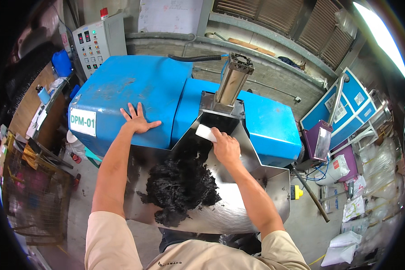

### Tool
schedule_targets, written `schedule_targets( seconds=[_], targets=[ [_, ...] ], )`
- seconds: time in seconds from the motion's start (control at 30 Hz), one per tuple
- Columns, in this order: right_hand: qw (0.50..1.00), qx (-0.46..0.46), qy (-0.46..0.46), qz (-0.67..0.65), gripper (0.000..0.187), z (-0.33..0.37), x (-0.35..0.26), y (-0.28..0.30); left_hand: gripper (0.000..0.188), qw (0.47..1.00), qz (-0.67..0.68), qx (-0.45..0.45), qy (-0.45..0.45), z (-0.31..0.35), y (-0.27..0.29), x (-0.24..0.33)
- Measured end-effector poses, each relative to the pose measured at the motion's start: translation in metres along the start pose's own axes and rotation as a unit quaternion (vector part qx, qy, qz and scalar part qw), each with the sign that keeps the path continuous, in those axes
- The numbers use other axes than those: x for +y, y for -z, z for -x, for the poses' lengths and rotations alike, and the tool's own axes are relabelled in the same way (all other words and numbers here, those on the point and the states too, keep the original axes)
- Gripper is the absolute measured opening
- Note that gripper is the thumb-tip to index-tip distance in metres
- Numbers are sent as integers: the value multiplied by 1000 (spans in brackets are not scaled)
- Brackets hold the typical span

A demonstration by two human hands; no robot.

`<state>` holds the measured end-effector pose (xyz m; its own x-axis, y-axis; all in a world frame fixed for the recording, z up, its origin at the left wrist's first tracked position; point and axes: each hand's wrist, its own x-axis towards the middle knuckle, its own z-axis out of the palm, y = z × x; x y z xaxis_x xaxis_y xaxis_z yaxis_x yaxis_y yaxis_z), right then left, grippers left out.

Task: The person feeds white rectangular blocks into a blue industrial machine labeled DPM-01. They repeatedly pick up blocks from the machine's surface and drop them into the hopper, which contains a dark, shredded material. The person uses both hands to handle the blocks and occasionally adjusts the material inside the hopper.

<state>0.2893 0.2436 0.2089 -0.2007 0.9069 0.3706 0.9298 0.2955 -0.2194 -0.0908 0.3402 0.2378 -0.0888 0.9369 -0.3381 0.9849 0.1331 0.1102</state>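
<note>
My left hand (139, 122) lies with fingers spread on the blue machine cover (121, 85). Closed around a flat white scraper-like piece (205, 133) is my right hand (227, 147), held over the upper part of a shiny metal trough (229, 207). A dark, ragged heap of black material (180, 189) covers the trough's middle and left side. More of it runs up toward the opening below the metal cylinder (234, 81). Whether the white piece touches the trough wall is hard to tell.
A grey control box (101, 42) with buttons and a red lamp stands behind on the left. To the right are a blue cabinet (342, 108), a leaning metal bar (310, 195) and several white bags (342, 247). A cluttered bench (45, 101) runs along the far left.
</note>
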Motion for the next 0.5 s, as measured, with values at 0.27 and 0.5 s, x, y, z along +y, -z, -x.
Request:
schedule_targets(
  seconds=[0.27, 0.5],
  targets=[
    [999, 40, -1, 33, 53, 16, 13, 73, 151, 1000, -9, -1, -2, -3, -3, -3],
    [999, 16, -5, 48, 51, -11, 21, 7, 152, 1000, -10, 7, -3, -3, -4, -1]
  ],
)
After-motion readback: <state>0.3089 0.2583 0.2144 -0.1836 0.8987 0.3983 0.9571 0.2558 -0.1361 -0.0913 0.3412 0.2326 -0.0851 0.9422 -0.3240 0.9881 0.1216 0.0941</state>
